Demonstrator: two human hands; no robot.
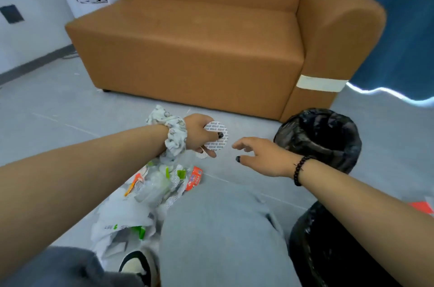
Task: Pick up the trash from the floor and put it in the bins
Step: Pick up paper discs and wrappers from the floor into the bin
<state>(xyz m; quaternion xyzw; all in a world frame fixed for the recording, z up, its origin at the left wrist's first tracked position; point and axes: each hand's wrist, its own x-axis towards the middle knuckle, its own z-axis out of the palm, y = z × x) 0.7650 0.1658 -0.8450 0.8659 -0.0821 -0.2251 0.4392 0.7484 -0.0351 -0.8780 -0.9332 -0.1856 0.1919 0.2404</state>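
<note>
My left hand pinches a round white printed seal disc just above the grey floor, with a second smaller white piece under its fingers. My right hand hovers to the right of the disc, fingers spread and relaxed, holding nothing. A pile of torn white, green and orange wrappers lies on the floor below my left wrist. Two bins lined with black bags stand on the right: one behind my right hand, another near my right knee.
An orange-brown sofa fills the space ahead, with a strip of white tape on its arm. Blue curtains hang at the right. My grey-trousered knee and a shoe are at the bottom. A red scrap lies at far right.
</note>
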